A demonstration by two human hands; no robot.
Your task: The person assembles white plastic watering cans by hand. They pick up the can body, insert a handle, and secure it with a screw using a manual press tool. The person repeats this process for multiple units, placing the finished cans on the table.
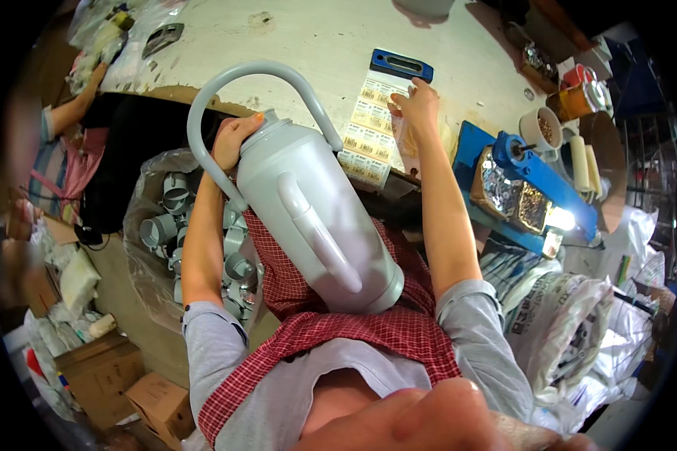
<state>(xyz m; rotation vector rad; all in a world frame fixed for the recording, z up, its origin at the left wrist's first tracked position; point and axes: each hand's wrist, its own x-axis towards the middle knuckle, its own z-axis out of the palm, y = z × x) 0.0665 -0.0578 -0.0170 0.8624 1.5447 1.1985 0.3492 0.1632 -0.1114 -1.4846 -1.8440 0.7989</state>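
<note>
A large pale grey insulated jug (305, 199) leans across my lap, its base against my red checked apron (282, 263). It has a big arched carrying handle (257, 69) at the top and a side handle (320, 233) facing up. My left hand (235, 141) is wrapped round the jug's neck, the thumb on its rim. On the table, my right hand (417, 105) reaches over a sheet of printed labels (368, 135), fingers apart and close to the sheet's right edge. A blue holder with a long slot (402, 65) lies across the sheet's far end.
Below the white table (308, 34), a plastic bag (147, 203) at left holds several grey cup-like parts. On the right stand a blue hand press (538, 177) and a white cup of small pieces (540, 129). Another person's arm (75, 105) rests at the far left. Cardboard boxes (101, 372) stand lower left.
</note>
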